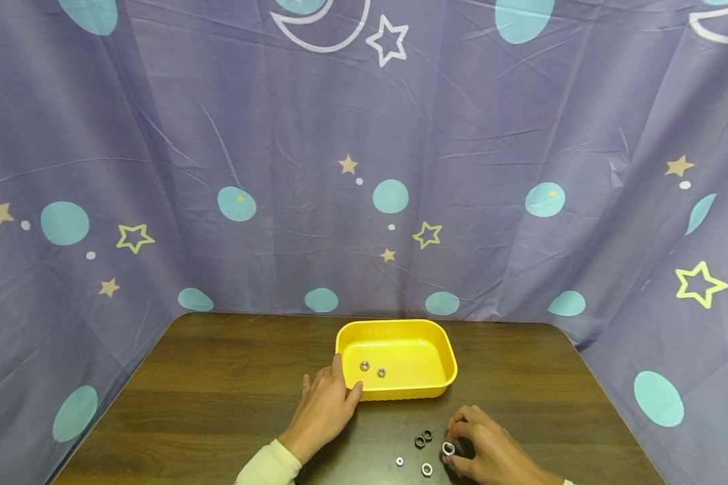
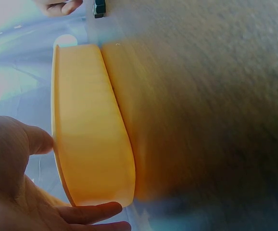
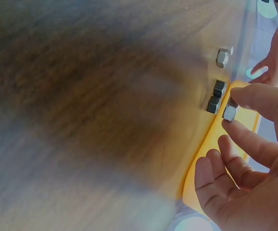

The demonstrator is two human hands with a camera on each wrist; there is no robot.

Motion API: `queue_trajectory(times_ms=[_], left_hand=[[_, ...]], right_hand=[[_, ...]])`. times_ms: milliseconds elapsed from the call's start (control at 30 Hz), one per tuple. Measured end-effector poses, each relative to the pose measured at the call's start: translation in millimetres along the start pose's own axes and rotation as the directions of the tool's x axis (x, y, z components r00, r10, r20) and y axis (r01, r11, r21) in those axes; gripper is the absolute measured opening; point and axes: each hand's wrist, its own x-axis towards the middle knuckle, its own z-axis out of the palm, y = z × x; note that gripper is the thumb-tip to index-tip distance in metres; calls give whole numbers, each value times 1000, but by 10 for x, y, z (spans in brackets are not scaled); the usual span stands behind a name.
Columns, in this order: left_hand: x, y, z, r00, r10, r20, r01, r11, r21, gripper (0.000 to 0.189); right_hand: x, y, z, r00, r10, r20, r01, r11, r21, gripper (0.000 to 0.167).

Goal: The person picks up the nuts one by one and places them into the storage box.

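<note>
At the front left corner of a yellow plastic tray (image 1: 400, 393), my left hand (image 1: 324, 407) rests its thumb on the rim, and its straight fingers lie along the left side. Two metal hex nuts, a left nut (image 1: 365, 366) and a right nut (image 1: 381, 372), lie inside the tray. My right hand (image 1: 485, 448) pinches a silver hex nut (image 3: 229, 113) between thumb and index finger, right of the loose nuts. The other fingers of that hand are bent and hold nothing.
Left of my right hand, two dark nuts (image 1: 420, 441) sit side by side on the brown wooden table (image 1: 218, 377). Nearer me lie a silver nut (image 1: 427, 469) and a smaller one (image 1: 399, 461). A purple patterned curtain (image 1: 315, 229) surrounds the table's back and sides.
</note>
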Motion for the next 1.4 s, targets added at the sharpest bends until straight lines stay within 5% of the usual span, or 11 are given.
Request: queue_trajectory(times_ms=[500, 1400], left_hand=[[1, -4, 5, 1000, 1, 2, -1, 1000, -1, 74], [0, -11, 11, 1000, 13, -7, -13, 1000, 0, 71]], right_hand=[[33, 2, -261, 999, 11, -35, -11, 1000, -22, 35], [411, 69, -701, 996, 92, 5, -91, 995, -46, 28]])
